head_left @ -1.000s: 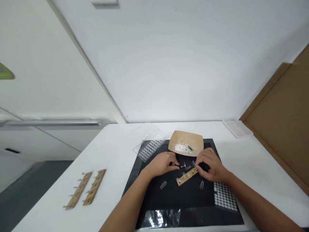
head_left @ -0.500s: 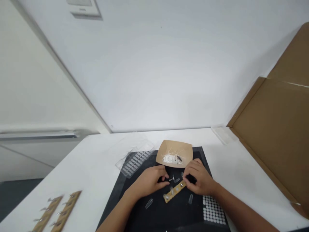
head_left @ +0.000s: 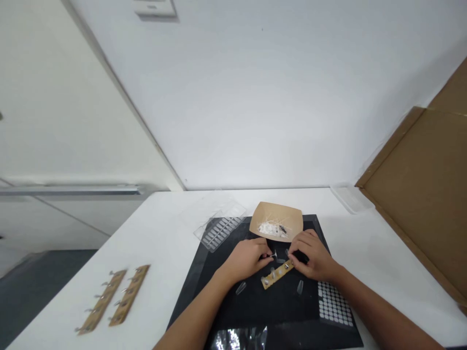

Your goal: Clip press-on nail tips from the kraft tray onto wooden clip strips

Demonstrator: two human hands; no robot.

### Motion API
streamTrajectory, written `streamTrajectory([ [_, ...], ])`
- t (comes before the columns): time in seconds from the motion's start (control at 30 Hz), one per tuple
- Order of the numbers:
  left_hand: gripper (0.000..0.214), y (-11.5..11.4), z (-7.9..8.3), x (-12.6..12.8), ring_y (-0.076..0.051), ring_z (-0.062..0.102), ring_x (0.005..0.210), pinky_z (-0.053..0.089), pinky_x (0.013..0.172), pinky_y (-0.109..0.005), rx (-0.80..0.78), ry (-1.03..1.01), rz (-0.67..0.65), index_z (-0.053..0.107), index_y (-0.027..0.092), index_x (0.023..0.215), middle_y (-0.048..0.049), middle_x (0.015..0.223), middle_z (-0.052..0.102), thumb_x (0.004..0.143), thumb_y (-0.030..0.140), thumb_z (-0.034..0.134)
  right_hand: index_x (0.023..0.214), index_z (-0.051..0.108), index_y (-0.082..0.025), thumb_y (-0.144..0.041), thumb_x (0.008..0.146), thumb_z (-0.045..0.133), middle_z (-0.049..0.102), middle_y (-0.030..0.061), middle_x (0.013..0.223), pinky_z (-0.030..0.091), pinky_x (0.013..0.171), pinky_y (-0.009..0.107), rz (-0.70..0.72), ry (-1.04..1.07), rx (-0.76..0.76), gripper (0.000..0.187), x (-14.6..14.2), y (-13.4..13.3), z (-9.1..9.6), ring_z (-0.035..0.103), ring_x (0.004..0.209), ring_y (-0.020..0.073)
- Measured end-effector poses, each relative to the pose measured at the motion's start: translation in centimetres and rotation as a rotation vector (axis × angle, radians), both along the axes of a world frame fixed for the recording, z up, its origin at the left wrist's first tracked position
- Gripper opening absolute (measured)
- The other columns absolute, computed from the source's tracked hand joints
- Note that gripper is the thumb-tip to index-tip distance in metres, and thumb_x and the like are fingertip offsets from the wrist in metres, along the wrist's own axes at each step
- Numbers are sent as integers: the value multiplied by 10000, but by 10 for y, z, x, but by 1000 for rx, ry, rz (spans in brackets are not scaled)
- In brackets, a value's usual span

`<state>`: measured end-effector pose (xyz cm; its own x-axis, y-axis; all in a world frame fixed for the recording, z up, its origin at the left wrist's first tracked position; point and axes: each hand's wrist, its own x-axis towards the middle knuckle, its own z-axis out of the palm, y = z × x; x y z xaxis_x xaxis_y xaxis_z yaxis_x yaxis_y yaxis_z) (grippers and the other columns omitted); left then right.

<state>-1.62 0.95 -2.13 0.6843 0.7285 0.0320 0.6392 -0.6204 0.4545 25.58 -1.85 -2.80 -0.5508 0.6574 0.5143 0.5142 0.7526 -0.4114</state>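
Note:
My left hand [head_left: 251, 257] is closed in a pinch on a small metal stem [head_left: 273, 254] with a crosspiece at its end. My right hand [head_left: 312, 255] has its fingers bent together at the upper right end of a wooden strip [head_left: 280, 273]. What those fingertips pinch is hidden. The strip lies slanted on a black mat [head_left: 262, 311] and carries several small round pieces along its top. Clear nail tips lie around it, one nail tip [head_left: 241, 288] to the left and another nail tip [head_left: 299, 287] to the right.
Behind the hands stands a brown paper tray [head_left: 259, 218] with white bits and thin sticks. A clear box of nail tips [head_left: 222, 232] is at the back left. White dots on a sheet [head_left: 333, 304] lie right. Two wooden strips with metal stems [head_left: 129, 296] lie left.
My left thumb and fingers have closed on the metal stem, which was just beyond their tips. My right hand stays by the strip's end. The whole view has shifted.

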Motion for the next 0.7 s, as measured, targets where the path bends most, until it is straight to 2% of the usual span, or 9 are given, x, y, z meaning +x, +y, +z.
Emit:
streamTrajectory([
  [0.2, 191, -1, 5, 3, -182, 679, 871, 463, 767, -263, 11, -101, 21, 757, 217, 992, -32, 940, 725, 1020, 360, 632, 1036, 624, -244, -181, 930, 677, 703, 34, 947, 425, 868, 430, -10, 53, -14, 134, 2, -2, -2, 649, 892, 221],
  [0.27, 253, -1, 7, 6, -158, 657, 825, 465, 751, -249, -40, -242, 26, 766, 214, 989, -26, 896, 708, 1032, 414, 617, 1146, 624, -248, -237, 932, 724, 713, 49, 980, 461, 879, 435, -37, 137, -60, 236, 0, -4, -4, 664, 917, 235],
  [0.37, 306, -5, 7, 14, -114, 571, 672, 434, 645, -229, -178, -492, 44, 797, 208, 983, -18, 838, 682, 998, 482, 661, 1275, 613, -254, -358, 913, 800, 722, 74, 1044, 528, 876, 429, -48, 292, -167, 420, -5, -7, -5, 675, 945, 248],
  [0.5, 338, -12, 5, 23, -98, 528, 628, 403, 592, -216, -292, -621, 58, 820, 196, 999, -25, 815, 684, 955, 514, 713, 1164, 705, -264, -396, 912, 813, 707, 47, 979, 570, 821, 383, -6, 445, -290, 304, -12, -10, -5, 681, 876, 216],
  [0.7, 328, -16, 8, 24, -115, 583, 680, 425, 605, -222, -292, -632, 4, 827, 191, 1014, -61, 872, 724, 962, 493, 712, 1102, 756, -255, -390, 878, 849, 701, 40, 925, 583, 771, 359, 29, 543, -371, 278, -14, -10, -3, 687, 834, 201],
])
